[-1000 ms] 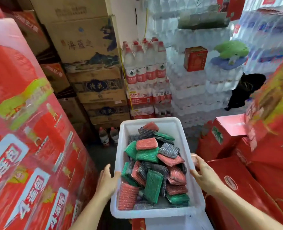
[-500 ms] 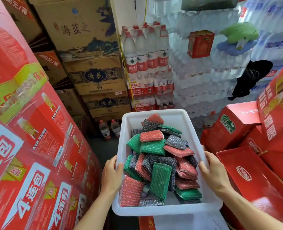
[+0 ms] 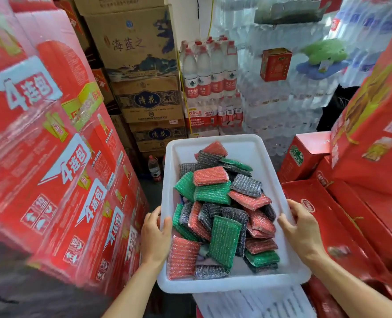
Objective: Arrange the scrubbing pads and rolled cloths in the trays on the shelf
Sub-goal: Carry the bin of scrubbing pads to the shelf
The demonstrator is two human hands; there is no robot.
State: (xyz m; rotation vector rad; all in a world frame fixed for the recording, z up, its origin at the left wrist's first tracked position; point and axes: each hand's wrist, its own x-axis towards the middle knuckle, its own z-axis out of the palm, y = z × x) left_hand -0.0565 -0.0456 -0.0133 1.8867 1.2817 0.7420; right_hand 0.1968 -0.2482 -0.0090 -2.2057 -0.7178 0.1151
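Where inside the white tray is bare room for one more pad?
Bare floor lies at the far end of the tray, beyond the pads. Middle and near end are crowded; left hand and right hand grip the sides.

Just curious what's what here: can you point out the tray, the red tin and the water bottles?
tray [image 3: 215, 143]: head view, far rim.
red tin [image 3: 275, 65]: head view, front face.
water bottles [image 3: 210, 72]: head view, middle bottle's body.

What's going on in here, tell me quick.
A person is carrying a white tray piled with red, green and grey scrubbing pads. The left hand grips the tray's left rim, and the right hand grips the right rim. They stand in a narrow aisle between red cartons and stacked bottled water. No shelf or rolled cloths are visible yet.
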